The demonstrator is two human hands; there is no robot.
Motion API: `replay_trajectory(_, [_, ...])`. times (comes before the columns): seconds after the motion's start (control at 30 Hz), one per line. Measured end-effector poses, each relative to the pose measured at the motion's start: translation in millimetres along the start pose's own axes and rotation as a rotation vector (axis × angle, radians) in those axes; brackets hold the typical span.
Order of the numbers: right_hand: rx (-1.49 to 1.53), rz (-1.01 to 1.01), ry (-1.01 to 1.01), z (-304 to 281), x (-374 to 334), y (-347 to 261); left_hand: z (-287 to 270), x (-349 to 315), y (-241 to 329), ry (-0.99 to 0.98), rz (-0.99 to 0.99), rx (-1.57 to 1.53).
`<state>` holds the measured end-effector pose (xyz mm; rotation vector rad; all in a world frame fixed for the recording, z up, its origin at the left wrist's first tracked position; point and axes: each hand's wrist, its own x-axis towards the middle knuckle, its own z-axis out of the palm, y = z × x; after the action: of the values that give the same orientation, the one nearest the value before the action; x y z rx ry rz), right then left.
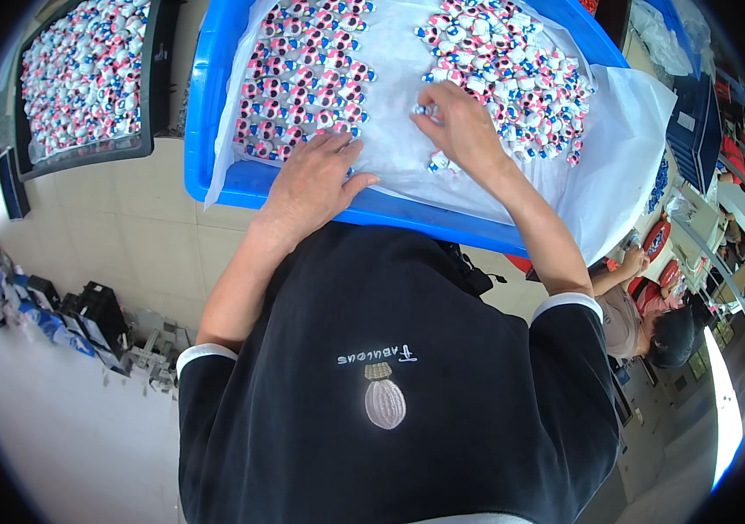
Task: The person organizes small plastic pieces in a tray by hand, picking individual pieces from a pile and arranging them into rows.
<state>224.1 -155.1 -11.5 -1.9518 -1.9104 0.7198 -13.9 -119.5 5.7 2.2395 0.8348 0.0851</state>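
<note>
A black shirt (302, 428) fills the near side of the blue tray (200, 105) in my remote feed, its wearer's forearms reaching over the tray's near rim. Inside the tray I see a white sheet (394, 65), one end spilling over the right rim. Beyond the tray's left rim stands a black crate (159, 65) heaped with small pink, white and blue pieces. A co-worker (621, 323) appears past the tray's near right corner.

Within the tray, a jumbled pile (516, 74) of the same pieces covers the right part, while neat rows (302, 65) occupy the left, a bare strip of sheet between them.

I find the left hand (315, 175) at the tray's near rim, fingers loosely curved at the near end of the rows and thumb held apart; I cannot tell whether it has hold of anything. The right hand (468, 131) is at the left edge of the pile, thumb and forefinger closed in a pinch. Smallest in my view, one piece (425, 111) sits between those fingertips, over the tray's bare strip.
</note>
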Motion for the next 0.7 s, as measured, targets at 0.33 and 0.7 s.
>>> replay_trajectory(0.33, [0.533, 0.485, -0.087, 32.3, 85.0, 3.9, -2.9, 0.7, 1.0, -0.045, -0.051, -0.017])
replay_trajectory(0.7, [0.216, 0.054, -0.041, 25.8, 72.7, 16.8, -2.7, -1.0, 0.8, -0.081, -0.074, -0.012])
